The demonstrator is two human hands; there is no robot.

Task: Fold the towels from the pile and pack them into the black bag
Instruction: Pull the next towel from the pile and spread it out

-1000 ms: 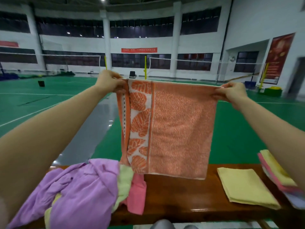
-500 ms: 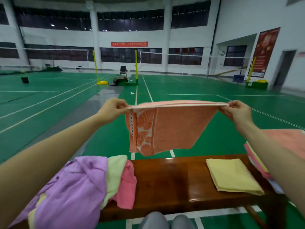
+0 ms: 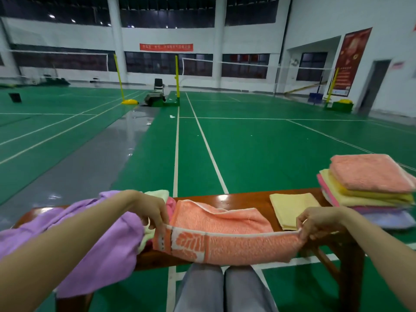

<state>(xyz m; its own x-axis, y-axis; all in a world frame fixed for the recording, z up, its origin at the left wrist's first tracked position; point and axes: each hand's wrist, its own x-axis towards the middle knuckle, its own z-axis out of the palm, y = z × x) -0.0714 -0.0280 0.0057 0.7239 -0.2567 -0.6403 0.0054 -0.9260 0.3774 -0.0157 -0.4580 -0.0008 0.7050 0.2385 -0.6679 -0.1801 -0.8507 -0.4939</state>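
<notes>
There is one view only, a wide-angle camera worn on the person's head, so no second view shares the scene. It looks forward and slightly down, from just above and behind a wooden bench (image 3: 243, 199) that runs left to right across the near lower part of the picture. The person's knees (image 3: 222, 287) show at the very bottom edge, right below the lens, and both forearms reach in from the near left and near right corners. Beyond the bench the view faces straight down a green court floor (image 3: 247, 145) to the far wall (image 3: 166, 34). The wide lens bends the straight lines towards the edges.
</notes>
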